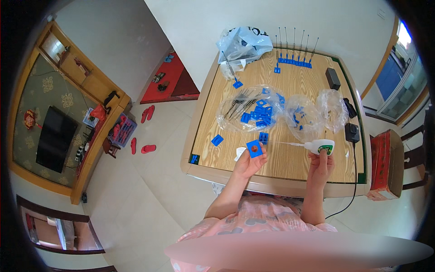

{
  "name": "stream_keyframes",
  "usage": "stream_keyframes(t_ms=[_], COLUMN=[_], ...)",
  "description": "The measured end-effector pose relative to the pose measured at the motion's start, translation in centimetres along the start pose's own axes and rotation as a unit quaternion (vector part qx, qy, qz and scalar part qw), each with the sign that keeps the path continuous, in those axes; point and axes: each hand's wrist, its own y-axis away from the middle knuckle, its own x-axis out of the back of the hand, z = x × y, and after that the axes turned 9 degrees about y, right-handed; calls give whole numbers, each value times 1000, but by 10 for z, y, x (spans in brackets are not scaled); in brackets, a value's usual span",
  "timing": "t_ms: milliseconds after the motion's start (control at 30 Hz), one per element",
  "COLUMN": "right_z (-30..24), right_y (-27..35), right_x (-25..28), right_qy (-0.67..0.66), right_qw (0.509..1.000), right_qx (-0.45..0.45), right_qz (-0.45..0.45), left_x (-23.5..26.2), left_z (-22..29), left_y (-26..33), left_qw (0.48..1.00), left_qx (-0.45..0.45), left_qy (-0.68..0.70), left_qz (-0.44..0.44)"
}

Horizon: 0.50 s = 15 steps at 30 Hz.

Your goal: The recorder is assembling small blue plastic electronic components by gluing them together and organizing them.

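Evidently, some spring-topped stands [294, 62] were assembled; loose blue parts [262, 117] remained. My left hand [247, 167] pinched a blue block [249, 150], my right hand [320, 166] a white bottle [314, 146].

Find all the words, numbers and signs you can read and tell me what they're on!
Pale plastic bag: big dark letters, crumpled; I won't copy them out.
White bottle in the right hand: green label, too small to read.
Red cardboard box: any marks too small to read.
I see no other readable text.

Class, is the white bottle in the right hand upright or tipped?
Tipped: the white bottle lies on its side in the right hand, its thin nozzle pointing left.
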Motion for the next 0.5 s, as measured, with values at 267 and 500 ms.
stream_keyframes(t_ms=[267, 500], right_z=[-2, 0], right_y=[1, 0], right_x=[-1, 3], right_qy=[11, -9], right_qw=[1000, 1000], right_qx=[-2, -2], right_qz=[0, 6], left_x=[2, 1], left_z=[0, -1], left_y=[0, 0], left_qw=[1000, 1000], left_qx=[2, 6], left_qy=[4, 17], left_qz=[-9, -13])
